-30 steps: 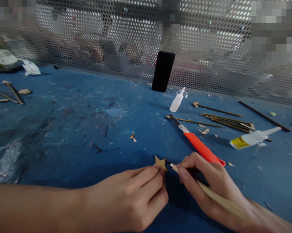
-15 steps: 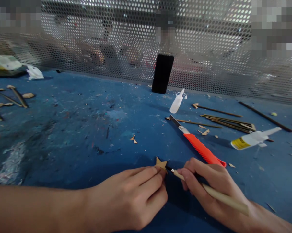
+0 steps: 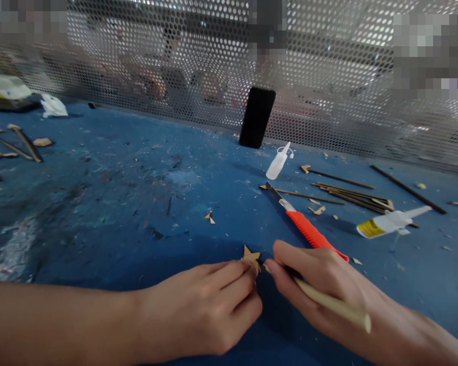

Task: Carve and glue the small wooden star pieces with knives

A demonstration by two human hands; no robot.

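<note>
Between the fingertips of my left hand is a small tan star cutout, its upper points showing above my fingers. My right hand is closed like a pen grip around a slim tool with a pale wooden handle. The handle's blunt end points back toward my wrist. My right fingertips sit just right of the star and mostly cover the tool's front end, so I cannot tell whether it touches the star. Beyond my right hand lies an orange-handled utility knife with its blade out.
Past the knife stand a small white squeeze bottle and an upright black phone by the perforated metal screen. At right are thin dark sticks and a yellow-labelled bottle. Scraps dot the blue table.
My right hand has shifted slightly left and up, closer to the star, and now hides the tool's front end. My left hand keeps its hold on the star. The view has tilted slightly.
</note>
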